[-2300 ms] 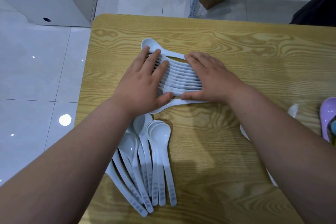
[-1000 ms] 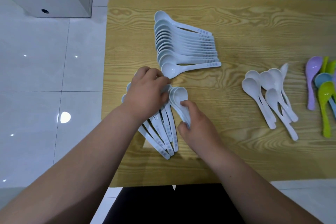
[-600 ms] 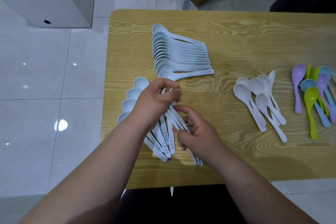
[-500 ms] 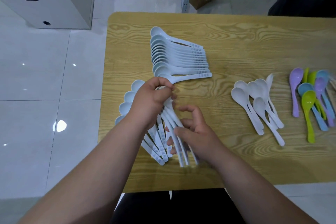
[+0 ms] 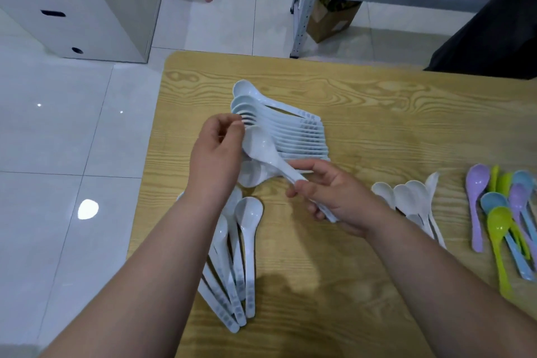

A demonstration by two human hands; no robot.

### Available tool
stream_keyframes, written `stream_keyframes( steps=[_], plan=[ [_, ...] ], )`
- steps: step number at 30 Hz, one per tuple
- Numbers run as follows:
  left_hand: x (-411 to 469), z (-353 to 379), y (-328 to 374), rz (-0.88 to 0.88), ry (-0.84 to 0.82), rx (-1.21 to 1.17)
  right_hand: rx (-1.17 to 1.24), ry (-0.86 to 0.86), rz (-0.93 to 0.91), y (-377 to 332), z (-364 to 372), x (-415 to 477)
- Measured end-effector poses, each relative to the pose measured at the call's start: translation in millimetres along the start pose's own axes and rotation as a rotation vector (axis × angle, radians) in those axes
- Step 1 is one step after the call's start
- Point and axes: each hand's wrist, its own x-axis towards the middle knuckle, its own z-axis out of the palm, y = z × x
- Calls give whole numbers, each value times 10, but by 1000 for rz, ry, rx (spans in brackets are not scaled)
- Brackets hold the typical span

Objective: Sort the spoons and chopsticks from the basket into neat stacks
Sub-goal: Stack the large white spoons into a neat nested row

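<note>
Stacking the white spoons, midway. Gripping the held spoons (image 5: pixel 261 148) by the handles in the right hand (image 5: pixel 340 200), curling the left hand (image 5: pixel 216 158) round the bowl end, just above the neat row (image 5: pixel 296 134) on the table (image 5: pixel 377 113). Next, likely: setting them flush against the row's near end, bowls aligned, then gathering the loose fan (image 5: pixel 249 256) nearby.

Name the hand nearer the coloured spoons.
Right. The right hand, gripping white spoons, is left of the coloured spoons; the left hand is farther left, by the held spoons' bowls.
</note>
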Motion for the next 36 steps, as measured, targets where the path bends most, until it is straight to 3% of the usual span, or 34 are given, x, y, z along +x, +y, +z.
stream_keyframes(
  steps=[3, 7, 10, 15, 20, 30, 32, 36],
  plan=[
    [105, 26, -84, 298, 28, 335, -162, 153, -117, -218, -238, 285],
    [198, 173, -391, 854, -257, 938, -297, 241, -242, -571, -492, 683],
    [163, 330, -512, 1009, -382, 1219, -489, 320, -328, -696, -595, 1030],
    [115, 391, -445, 986, -369, 1269, -1004, 305, -470, -800, -670, 1477],
    [117, 425, -508, 974, -374, 1259, -1276, 193, -484, -733, -756, 1809],
    [281, 407, -549, 1120, -200, 1186, -1533, 41, -587, -510, -820, 1795],
    [320, 372, -561, 1064, -211, 1174, -1529, 17, -645, -433, -849, 1753],
    [369, 278, -559, 785, -263, 1222, -1408, 42, -659, -350, -854, 1691]
  ],
)
